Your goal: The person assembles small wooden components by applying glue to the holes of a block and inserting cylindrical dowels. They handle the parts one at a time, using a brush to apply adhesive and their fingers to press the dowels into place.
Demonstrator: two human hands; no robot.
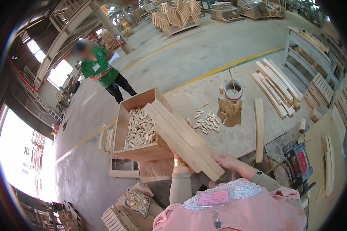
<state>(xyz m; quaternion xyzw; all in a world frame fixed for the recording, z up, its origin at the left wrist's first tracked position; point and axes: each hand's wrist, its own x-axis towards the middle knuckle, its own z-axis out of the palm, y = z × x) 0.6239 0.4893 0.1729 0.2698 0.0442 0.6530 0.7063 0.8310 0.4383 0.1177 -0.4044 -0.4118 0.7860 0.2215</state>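
Observation:
Across the front of my body I hold a bundle of pale wooden slats [181, 134], lying side by side and tilted from upper left to lower right. My left hand [177, 153] is wrapped round them from beneath; most of it is hidden, and fingertips show past their far edge. At the near end my right hand [226, 161] grips the edge of the slats. Their upper end covers the right wall of a wooden box [121, 123] filled with wooden dowels [138, 129]. More loose dowels [207, 122] lie on the worktable [241, 134] beyond the slats.
A pot with a stick [233, 91] stands on a wooden block [229, 107]. To the right lie a single slat [259, 131] and a stack of slats [275, 88]. A tray of dowels [137, 203] sits low at left. A person in green [100, 67] stands beyond the box.

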